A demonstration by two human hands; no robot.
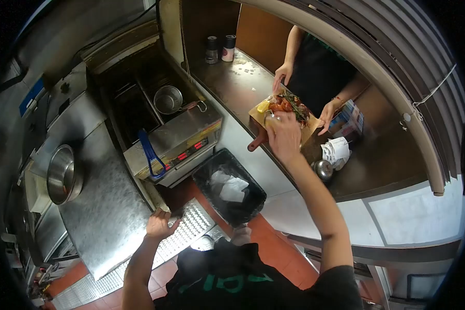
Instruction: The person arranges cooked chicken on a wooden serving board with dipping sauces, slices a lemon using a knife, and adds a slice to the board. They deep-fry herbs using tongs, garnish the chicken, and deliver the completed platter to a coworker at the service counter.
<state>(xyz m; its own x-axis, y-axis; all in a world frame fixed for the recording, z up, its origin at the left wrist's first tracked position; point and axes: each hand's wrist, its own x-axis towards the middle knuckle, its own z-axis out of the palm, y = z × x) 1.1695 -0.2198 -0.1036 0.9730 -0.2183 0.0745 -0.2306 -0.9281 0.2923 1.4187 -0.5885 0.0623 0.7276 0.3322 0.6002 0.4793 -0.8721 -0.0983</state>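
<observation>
My right hand (285,135) reaches over the counter to a wooden board (311,130) with a reddish handle. Its fingers are curled around a small round glass-like container at the board's near edge. Reddish-brown food (281,105) lies on the board with a green herb sprig (296,107) and a lemon piece (263,106). Another person's hands (327,113) are at the board's far and right edges. My left hand (160,225) rests on the corner edge of the steel worktop (106,206), its grip partly hidden.
A fryer (175,139) with a wire basket (168,99) and blue-handled tool (150,155) stands ahead. Below is a black bin (253,199). A metal bowl (64,174) sits left. Two cans (228,48), a paper roll (336,150) and a metal shaker (323,169) stand on the counter.
</observation>
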